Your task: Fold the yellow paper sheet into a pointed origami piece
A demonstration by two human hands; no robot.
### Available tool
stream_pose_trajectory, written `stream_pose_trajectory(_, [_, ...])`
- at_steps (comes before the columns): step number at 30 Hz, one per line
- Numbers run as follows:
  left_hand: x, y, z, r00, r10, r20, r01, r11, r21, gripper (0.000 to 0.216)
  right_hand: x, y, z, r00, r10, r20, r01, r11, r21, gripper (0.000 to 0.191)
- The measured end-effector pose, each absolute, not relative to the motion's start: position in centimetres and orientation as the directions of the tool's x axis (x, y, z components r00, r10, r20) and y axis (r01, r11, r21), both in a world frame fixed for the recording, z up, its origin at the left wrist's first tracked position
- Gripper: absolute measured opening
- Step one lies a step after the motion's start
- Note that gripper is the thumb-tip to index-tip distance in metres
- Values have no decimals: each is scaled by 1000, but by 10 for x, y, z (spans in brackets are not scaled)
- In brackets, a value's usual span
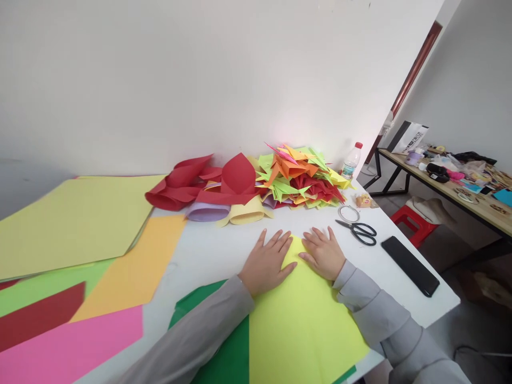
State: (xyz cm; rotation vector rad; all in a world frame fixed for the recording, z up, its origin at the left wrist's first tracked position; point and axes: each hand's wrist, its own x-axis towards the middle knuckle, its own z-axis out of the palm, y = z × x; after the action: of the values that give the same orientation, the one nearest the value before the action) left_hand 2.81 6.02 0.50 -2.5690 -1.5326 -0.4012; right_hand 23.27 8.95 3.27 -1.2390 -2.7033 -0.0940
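A yellow sheet of paper (304, 330) lies before me, narrowing to a point at its far end. My left hand (269, 262) rests flat on its left edge near that point, fingers spread. On the opposite edge, my right hand (322, 253) lies with its fingers apart, pressing on the paper. Under the yellow sheet, green paper (228, 352) sticks out at the left and the lower right. Black-handled scissors (358, 230) and a roll of clear tape (349, 214) lie beyond my right hand.
Large coloured sheets (80, 224) cover the table's left side. Along the wall sit rolled red paper pieces (239, 178) and a pile of folded paper shapes (298, 178). A bottle (352, 160), a small wrapped packet (364, 200) and a black phone (410, 265) are at right.
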Motion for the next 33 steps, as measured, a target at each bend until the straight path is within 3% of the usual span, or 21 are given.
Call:
stream_pose_trajectory(13, [23,67,-3,460,858,227,883,-470,-10,67,277,78,23,-554,780,291,750,619,-232,28])
stream_pose_trajectory(21, [27,89,15,581,808,97,812,-584,2,65,281,84,22,-533,798,281,718,603,-349,26])
stream_pose_trajectory(27, [31,85,2,484,831,273,867,-499,-19,71,264,84,26,-565,804,186,750,594,-290,37])
stream_pose_trajectory(33, [34,77,-3,488,818,304,859,-512,0,61,227,105,29,-639,758,132,744,652,-142,40])
